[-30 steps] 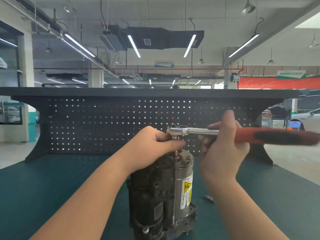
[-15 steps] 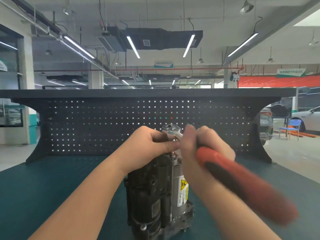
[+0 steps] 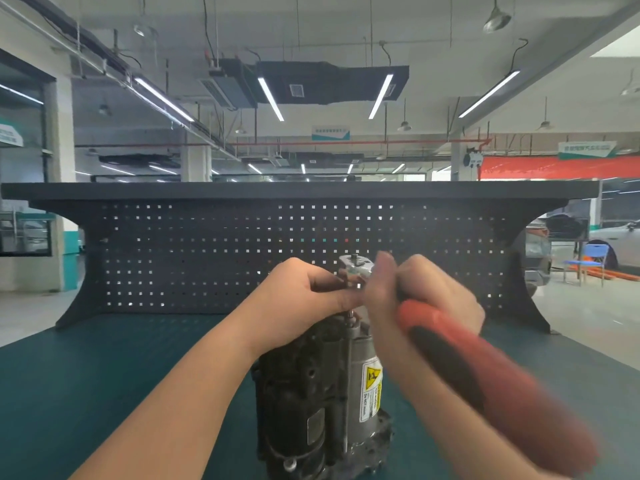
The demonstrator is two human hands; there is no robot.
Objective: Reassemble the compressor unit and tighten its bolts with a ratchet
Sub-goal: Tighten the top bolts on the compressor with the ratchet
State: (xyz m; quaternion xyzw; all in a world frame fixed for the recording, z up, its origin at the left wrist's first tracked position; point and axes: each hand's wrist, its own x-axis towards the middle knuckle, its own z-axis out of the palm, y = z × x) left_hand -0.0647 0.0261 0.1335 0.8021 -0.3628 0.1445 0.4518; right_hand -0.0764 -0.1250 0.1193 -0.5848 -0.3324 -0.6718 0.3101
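Ratchet [image 3: 450, 355] handle swung nearer, right hand [image 3: 415, 299] gripping it, left hand [image 3: 304, 299] pinching socket atop compressor [image 3: 322, 393], mid-bench.

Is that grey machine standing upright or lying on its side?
Upright: the compressor stands on end on the green bench, its warning label reading sideways.

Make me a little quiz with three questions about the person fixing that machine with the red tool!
1. True or false: the compressor lies flat on its side on the green mat.
2. Which hand grips the ratchet? A) left hand B) right hand
3. Fill in: the sticker on the compressor has a ____ warning triangle.

Key: 1. False, it stands upright. 2. B; the left hand steadies the ratchet head on top. 3. Yellow.
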